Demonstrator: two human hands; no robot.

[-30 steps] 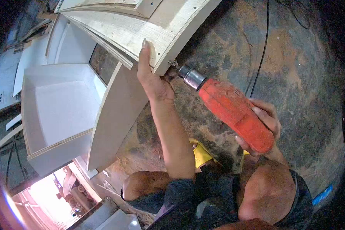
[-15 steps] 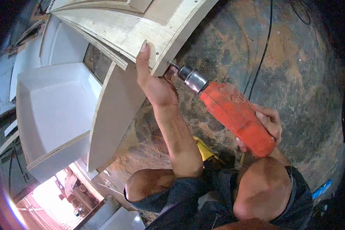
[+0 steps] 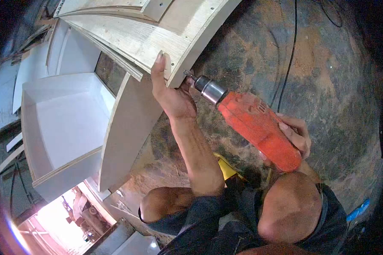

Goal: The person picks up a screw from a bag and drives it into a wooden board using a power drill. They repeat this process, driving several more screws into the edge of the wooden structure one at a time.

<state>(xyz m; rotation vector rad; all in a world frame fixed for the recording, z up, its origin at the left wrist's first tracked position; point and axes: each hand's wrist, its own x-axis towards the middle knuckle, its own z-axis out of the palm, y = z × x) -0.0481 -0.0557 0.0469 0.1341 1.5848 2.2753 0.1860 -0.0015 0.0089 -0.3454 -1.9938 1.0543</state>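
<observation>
My right hand [image 3: 297,135] is wrapped round the handle of a red power drill [image 3: 259,127], its fingers partly hidden behind the body. The drill's silver and black chuck points up and left, its bit right at the edge of a pale plywood panel [image 3: 157,40]. At that panel's near corner, my left hand [image 3: 174,93] grips the wood, thumb lying on the top face and fingers curled beneath, close to the bit. Several small dark screw holes or heads run along the panel's edge.
A white open box [image 3: 68,123] stands at the left beside a curved board [image 3: 125,136]. A black cable [image 3: 290,63] crosses the dusty floor on the right. Something yellow [image 3: 227,166] lies near my knees, and a blue scrap [image 3: 358,210] at the lower right.
The drill has shifted slightly left along with my right hand, its bit still at the panel edge. My left hand keeps its hold, and the whole view has moved a little.
</observation>
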